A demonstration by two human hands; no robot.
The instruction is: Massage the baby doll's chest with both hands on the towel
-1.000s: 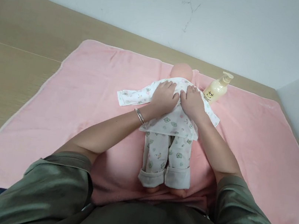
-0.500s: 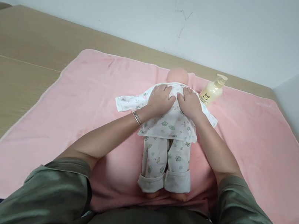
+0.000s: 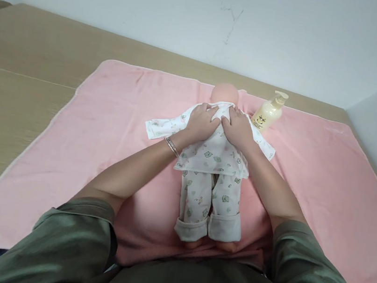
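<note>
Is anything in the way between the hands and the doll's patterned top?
Nothing visible: the left hand and right hand both touch the patterned top directly. The pump bottle is off to the right.

We are looking at a bald doll [image 3: 225,92] lying stretched out on a pink blanket [image 3: 115,111], a white patterned top [image 3: 216,157] spreading over its trunk, matching trousers [image 3: 226,197] showing turned-up cuffs.

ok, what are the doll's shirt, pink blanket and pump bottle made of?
Shirt: likely thin cotton, matte, judging by its soft creases.
Pink blanket: probably matte plush fleece; its brushed nap shows darker streaks.
Pump bottle: likely glossy plastic, from its bright highlights; glass isn't ruled out.
</note>
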